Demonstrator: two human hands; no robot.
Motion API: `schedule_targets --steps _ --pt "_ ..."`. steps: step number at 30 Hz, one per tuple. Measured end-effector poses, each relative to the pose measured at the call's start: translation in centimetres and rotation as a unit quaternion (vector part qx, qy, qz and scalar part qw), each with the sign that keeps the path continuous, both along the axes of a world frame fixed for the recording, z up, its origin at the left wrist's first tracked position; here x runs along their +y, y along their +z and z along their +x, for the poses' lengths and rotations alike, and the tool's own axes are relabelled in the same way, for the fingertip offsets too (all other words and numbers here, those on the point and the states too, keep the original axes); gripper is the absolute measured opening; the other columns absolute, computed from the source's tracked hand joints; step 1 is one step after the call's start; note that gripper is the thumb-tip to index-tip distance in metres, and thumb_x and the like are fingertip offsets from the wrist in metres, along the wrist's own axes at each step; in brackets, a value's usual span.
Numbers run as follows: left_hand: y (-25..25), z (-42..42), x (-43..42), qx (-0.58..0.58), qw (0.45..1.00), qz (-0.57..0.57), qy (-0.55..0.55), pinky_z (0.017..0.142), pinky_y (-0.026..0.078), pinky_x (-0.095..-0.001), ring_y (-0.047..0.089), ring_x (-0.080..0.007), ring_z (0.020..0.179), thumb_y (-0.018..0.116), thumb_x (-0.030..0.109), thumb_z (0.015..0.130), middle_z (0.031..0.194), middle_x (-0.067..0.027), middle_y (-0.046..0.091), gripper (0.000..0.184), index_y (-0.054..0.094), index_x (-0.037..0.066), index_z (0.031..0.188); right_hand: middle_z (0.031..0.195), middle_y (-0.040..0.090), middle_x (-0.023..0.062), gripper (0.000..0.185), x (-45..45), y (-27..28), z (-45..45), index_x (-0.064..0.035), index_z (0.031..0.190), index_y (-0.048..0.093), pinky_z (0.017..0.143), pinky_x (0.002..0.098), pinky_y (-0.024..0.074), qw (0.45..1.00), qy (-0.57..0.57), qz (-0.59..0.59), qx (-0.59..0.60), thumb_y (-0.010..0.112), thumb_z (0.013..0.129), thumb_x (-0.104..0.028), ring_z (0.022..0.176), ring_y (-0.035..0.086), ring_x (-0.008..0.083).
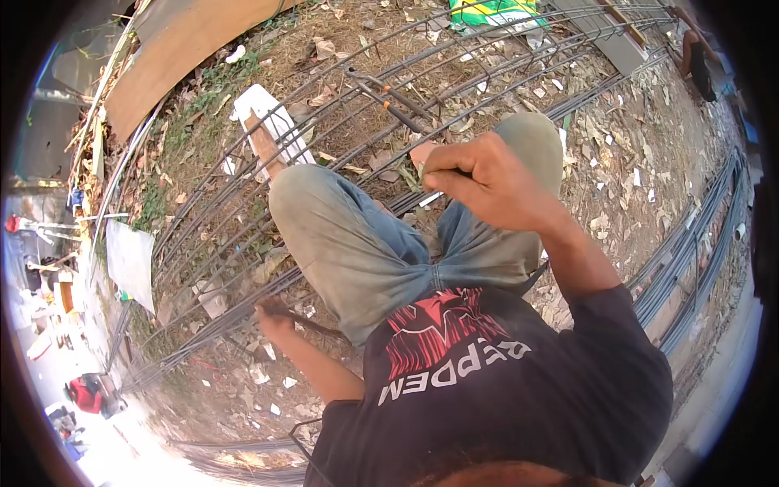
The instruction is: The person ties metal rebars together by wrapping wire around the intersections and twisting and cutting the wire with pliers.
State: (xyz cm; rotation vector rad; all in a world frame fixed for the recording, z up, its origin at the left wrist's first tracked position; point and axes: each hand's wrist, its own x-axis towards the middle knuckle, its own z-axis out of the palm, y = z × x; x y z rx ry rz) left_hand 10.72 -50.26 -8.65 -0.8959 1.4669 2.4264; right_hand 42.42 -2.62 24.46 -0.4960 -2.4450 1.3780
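My right hand [487, 178] is raised over my right knee, its fingers pinched together; anything tiny between the fingertips is too small to name. Down at the left, my left hand [276, 318] is closed beside a bundle of thin metal rods [235, 312], and a dark strip runs from it toward my thigh. What it grips is unclear. A long frame of steel bars [341, 146] crosses the ground in front of my knees. On the bars lies a dark-handled tool [385, 99] with orange bands.
A white board with a brown strip [276, 122] lies beyond my left knee. Farther off are a green and yellow bag [495, 15] and a brown sheet [174, 69]. More rods [690, 252] lie at right. Another person [696, 57] is at the upper right.
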Motion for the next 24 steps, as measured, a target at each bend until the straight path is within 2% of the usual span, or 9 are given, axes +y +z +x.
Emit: schedule_targets --steps 4,7,8,11,13,14,18,21,24 --pt "-3.0 -0.6 0.5 -0.035 0.999 0.023 0.016 0.092 0.054 -0.0436 0.067 -0.0249 0.104 0.054 0.035 0.108 0.113 -0.0080 0.070 0.031 0.062 0.007 0.116 0.070 0.065 0.0150 0.014 -0.2 1.5 -0.6 0.0029 0.091 0.070 0.060 0.0382 0.0465 0.999 0.010 0.030 0.007 0.069 0.091 -0.011 0.059 0.058 0.0287" --pt "-1.3 -1.4 1.1 -0.057 0.996 0.035 0.061 0.088 0.057 -0.0421 0.071 -0.0229 0.098 0.052 0.036 0.109 0.108 -0.0074 0.072 0.030 0.064 0.008 0.110 0.072 0.066 0.0162 0.012 0.3 0.7 0.3 0.0023 0.091 0.070 0.060 0.0384 0.0473 0.982 0.089 0.165 -0.003 0.069 0.090 -0.009 0.062 0.062 0.0301" --pt "0.1 -1.7 1.1 -0.060 0.996 0.022 0.068 0.085 0.059 -0.0397 0.071 -0.0214 0.094 0.049 0.037 0.110 0.103 -0.0060 0.073 0.033 0.065 0.008 0.104 0.079 0.067 0.0194 0.019 1.1 2.2 1.3 0.0004 0.088 0.069 0.062 0.0449 0.0479 0.981 0.079 0.173 -0.046 0.066 0.093 -0.017 0.069 0.062 0.0406" --pt "0.8 -1.8 -1.3 -0.052 0.993 -0.052 0.091 0.087 0.060 -0.0381 0.072 -0.0214 0.094 0.046 0.040 0.111 0.097 -0.0049 0.074 0.039 0.067 0.009 0.102 0.082 0.066 0.0102 0.018 7.1 6.3 7.7 0.0018 0.100 0.071 0.057 0.0335 0.0361 0.975 -0.160 0.149 0.026 0.066 0.097 -0.015 0.064 0.050 0.0223" --pt "0.6 -2.7 -3.2 -0.033 0.992 -0.098 0.077 0.091 0.059 -0.0405 0.072 -0.0229 0.097 0.045 0.040 0.112 0.099 -0.0054 0.074 0.039 0.066 0.009 0.105 0.084 0.065 0.0041 0.020 13.0 8.1 14.0 0.0028 0.108 0.073 0.054 0.0260 0.0282 0.913 -0.359 0.108 0.162 0.066 0.099 -0.014 0.061 0.041 0.0101" --pt "-0.3 -3.3 -4.1 -0.027 0.995 -0.077 0.066 0.094 0.055 -0.0464 0.066 -0.0282 0.113 0.049 0.040 0.110 0.125 -0.0124 0.066 0.042 0.059 0.003 0.127 0.085 0.065 0.0010 0.021 14.7 8.5 15.8 0.0033 0.111 0.073 0.052 0.0222 0.0242 0.875 -0.416 0.094 0.230 0.066 0.100 -0.013 0.059 0.037 0.0040" --pt "-0.3 -1.6 -0.8 -0.103 0.980 -0.160 -0.058 0.105 0.049 -0.0497 0.061 -0.0329 0.124 0.053 0.036 0.108 0.138 -0.0154 0.061 0.048 0.053 -0.002 0.139 0.070 0.050 -0.0088 0.025 14.1 8.9 13.7 0.0047 0.118 0.073 0.050 0.0204 0.0182 0.813 -0.468 0.068 0.338 0.065 0.103 -0.014 0.056 0.028 -0.0015" --pt "6.2 1.7 5.9 0.032 0.858 -0.510 -0.053 0.109 0.047 -0.0483 0.058 -0.0347 0.128 0.058 0.029 0.106 0.141 -0.0170 0.060 0.050 0.051 -0.003 0.144 0.073 0.057 -0.0047 0.023 12.3 8.0 8.8 0.0020 0.113 0.074 0.052 0.0222 0.0283 0.816 -0.452 0.092 0.347 0.067 0.101 -0.016 0.060 0.040 0.0031" --pt "20.0 4.7 14.7 0.315 0.805 -0.496 -0.078 0.109 0.048 -0.0435 0.060 -0.0317 0.127 0.059 0.015 0.105 0.134 -0.0212 0.064 0.038 0.059 -0.004 0.137 0.080 0.072 0.0031 0.019 9.8 7.9 1.9 -0.0016 0.105 0.075 0.054 0.0244 0.0438 0.861 -0.348 0.238 0.285 0.069 0.099 -0.019 0.065 0.059 0.0096"
